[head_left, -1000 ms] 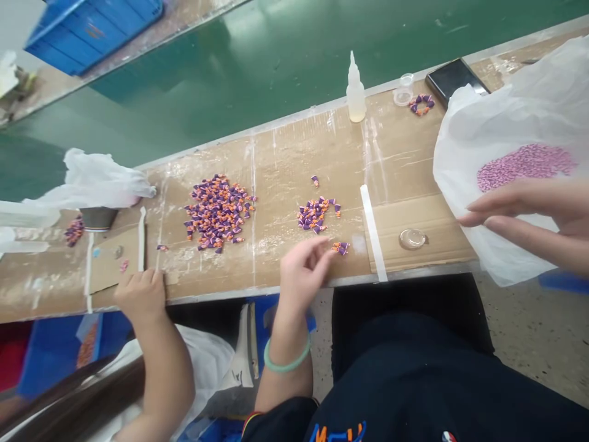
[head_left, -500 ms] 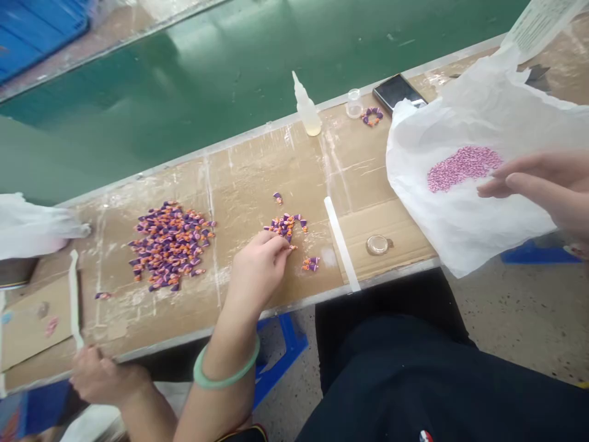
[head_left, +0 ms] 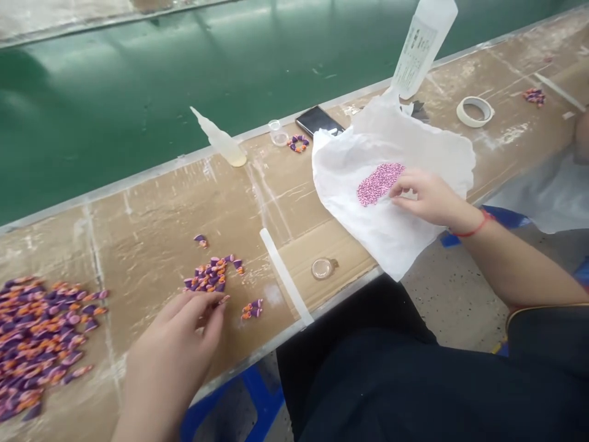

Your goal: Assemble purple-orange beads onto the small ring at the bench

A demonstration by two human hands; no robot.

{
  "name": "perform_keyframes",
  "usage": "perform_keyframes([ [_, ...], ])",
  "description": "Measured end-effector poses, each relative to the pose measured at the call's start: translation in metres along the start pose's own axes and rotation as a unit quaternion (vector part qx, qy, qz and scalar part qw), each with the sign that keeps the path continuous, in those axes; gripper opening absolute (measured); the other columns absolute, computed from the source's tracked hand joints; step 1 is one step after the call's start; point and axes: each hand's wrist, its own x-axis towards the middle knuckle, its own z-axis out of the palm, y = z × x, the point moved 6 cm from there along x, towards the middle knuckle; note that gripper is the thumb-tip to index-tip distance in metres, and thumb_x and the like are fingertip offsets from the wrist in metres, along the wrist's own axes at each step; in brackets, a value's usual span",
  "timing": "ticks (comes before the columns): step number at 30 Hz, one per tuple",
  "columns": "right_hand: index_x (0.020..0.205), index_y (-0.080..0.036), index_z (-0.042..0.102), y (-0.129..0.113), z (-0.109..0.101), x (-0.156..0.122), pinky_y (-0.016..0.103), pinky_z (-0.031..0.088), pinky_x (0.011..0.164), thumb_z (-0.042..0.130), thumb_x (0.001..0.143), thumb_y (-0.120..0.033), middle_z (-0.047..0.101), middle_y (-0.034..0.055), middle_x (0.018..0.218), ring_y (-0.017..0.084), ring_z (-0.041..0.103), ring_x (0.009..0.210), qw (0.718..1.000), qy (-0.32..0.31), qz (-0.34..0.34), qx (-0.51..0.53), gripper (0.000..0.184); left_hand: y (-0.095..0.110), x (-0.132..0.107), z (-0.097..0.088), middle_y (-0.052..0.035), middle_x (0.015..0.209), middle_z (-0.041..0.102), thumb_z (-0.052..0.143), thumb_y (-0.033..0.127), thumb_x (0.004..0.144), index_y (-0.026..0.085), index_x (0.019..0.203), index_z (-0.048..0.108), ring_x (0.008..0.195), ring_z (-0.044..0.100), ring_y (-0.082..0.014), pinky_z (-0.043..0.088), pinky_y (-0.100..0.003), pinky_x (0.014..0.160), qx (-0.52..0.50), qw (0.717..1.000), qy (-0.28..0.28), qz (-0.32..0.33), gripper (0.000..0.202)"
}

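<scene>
Right hand (head_left: 426, 197) nearer beads (head_left: 378, 183), contact unclear

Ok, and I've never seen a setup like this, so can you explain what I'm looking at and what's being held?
There is no machine here: a person works with two bare hands. One camera, worn on the head, looks forward and down, so you see roughly the wearer's view. The left hand pinches a small piece beside a little cluster of purple-and-orange pieces; a bigger heap lies further left. The right hand is at the edge of a pink pile on a white plastic sheet; whether it grips anything is unclear. Also on the table are a nozzle bottle, a phone and a tape roll.
</scene>
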Motion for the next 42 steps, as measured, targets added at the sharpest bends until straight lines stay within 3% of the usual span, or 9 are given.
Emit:
perform_keyframes([
  [4, 0.072, -0.019, 0.062, 0.007, 0.001, 0.007, 0.042, 0.044, 0.085, 0.056, 0.079, -0.020, 0.066, 0.0083, 0.082, 0.024, 0.058, 0.087, 0.998, 0.034, 0.016, -0.040, 0.009, -0.006, -0.008, -0.007, 0.0028, 0.078, 0.071, 0.070, 0.027, 0.077, 0.026, 0.074, 0.066, 0.059, 0.066, -0.0162, 0.051, -0.026, 0.056, -0.105, 0.992, 0.040, -0.060, 0.005],
  [10, 0.065, -0.019, 0.059, 0.012, 0.011, 0.013, 0.039, 0.043, 0.083, 0.058, 0.078, -0.019, 0.066, 0.0057, 0.074, 0.020, 0.056, 0.074, 0.997, 0.031, 0.051, -0.039, 0.013, 0.003, -0.027, 0.009, 0.0043, 0.061, 0.064, 0.071, 0.029, 0.073, 0.023, 0.073, 0.062, 0.051, 0.061, -0.0153, 0.046, -0.022, 0.047, -0.295, 0.930, -0.042, -0.218, 0.010],
  [15, 0.063, -0.019, 0.058, 0.011, 0.020, 0.016, 0.036, 0.044, 0.073, 0.058, 0.076, -0.017, 0.066, 0.0050, 0.071, 0.019, 0.057, 0.070, 0.997, 0.032, 0.061, -0.041, 0.013, 0.032, -0.029, 0.009, 0.0035, 0.062, 0.061, 0.069, 0.023, 0.073, 0.021, 0.067, 0.060, 0.056, 0.057, -0.0136, 0.045, -0.021, 0.050, -0.377, 0.903, -0.002, -0.204, 0.011],
  [20, 0.065, -0.021, 0.051, 0.011, 0.028, 0.017, 0.042, 0.042, 0.085, 0.055, 0.077, -0.014, 0.062, 0.0063, 0.072, 0.023, 0.054, 0.078, 0.996, 0.042, 0.035, -0.072, 0.015, 0.052, -0.028, 0.007, 0.0003, 0.071, 0.065, 0.067, 0.018, 0.077, 0.020, 0.072, 0.066, 0.066, 0.061, -0.0143, 0.049, -0.023, 0.060, -0.428, 0.884, 0.023, -0.187, 0.005],
  [24, 0.070, -0.021, 0.047, 0.005, 0.026, 0.010, 0.044, 0.041, 0.086, 0.050, 0.081, -0.014, 0.058, 0.0085, 0.079, 0.026, 0.052, 0.086, 0.994, 0.057, 0.010, -0.088, 0.014, 0.065, -0.024, 0.003, 0.0009, 0.071, 0.066, 0.066, 0.014, 0.080, 0.021, 0.075, 0.068, 0.065, 0.060, -0.0126, 0.048, -0.021, 0.059, -0.478, 0.862, 0.033, -0.168, 0.009],
  [28, 0.079, -0.021, 0.048, -0.035, 0.008, -0.006, 0.042, 0.042, 0.083, 0.049, 0.089, -0.016, 0.056, 0.0064, 0.081, 0.024, 0.052, 0.083, 0.991, 0.074, -0.100, -0.050, 0.012, 0.087, -0.006, 0.001, 0.0003, 0.071, 0.067, 0.065, 0.016, 0.085, 0.021, 0.076, 0.069, 0.063, 0.060, -0.0120, 0.047, -0.022, 0.058, -0.514, 0.850, -0.003, -0.113, 0.012],
  [32, 0.083, -0.022, 0.048, -0.097, -0.009, -0.023, 0.039, 0.042, 0.079, 0.050, 0.094, -0.016, 0.056, 0.0051, 0.084, 0.021, 0.051, 0.082, 0.970, 0.041, -0.238, 0.009, 0.012, 0.122, 0.022, -0.002, -0.0018, 0.067, 0.068, 0.066, 0.020, 0.086, 0.018, 0.076, 0.071, 0.058, 0.059, -0.0120, 0.046, -0.023, 0.054, -0.548, 0.834, -0.038, -0.049, 0.012],
  [35, 0.084, -0.021, 0.048, -0.133, -0.013, -0.032, 0.038, 0.042, 0.076, 0.050, 0.094, -0.013, 0.056, 0.0052, 0.084, 0.020, 0.048, 0.081, 0.953, 0.010, -0.302, 0.029, 0.013, 0.144, 0.037, 0.000, -0.0035, 0.071, 0.072, 0.067, 0.021, 0.086, 0.017, 0.083, 0.074, 0.057, 0.059, -0.0113, 0.046, -0.022, 0.053, -0.589, 0.805, -0.046, -0.048, 0.009],
  [42, 0.082, -0.019, 0.052, -0.161, -0.005, -0.038, 0.038, 0.042, 0.072, 0.048, 0.090, -0.005, 0.054, 0.0079, 0.082, 0.022, 0.044, 0.080, 0.933, -0.002, -0.359, -0.021, 0.017, 0.160, 0.039, 0.011, -0.0035, 0.070, 0.070, 0.068, 0.028, 0.087, 0.015, 0.082, 0.072, 0.058, 0.057, -0.0115, 0.046, -0.022, 0.052, -0.659, 0.743, -0.084, -0.083, 0.014],
])
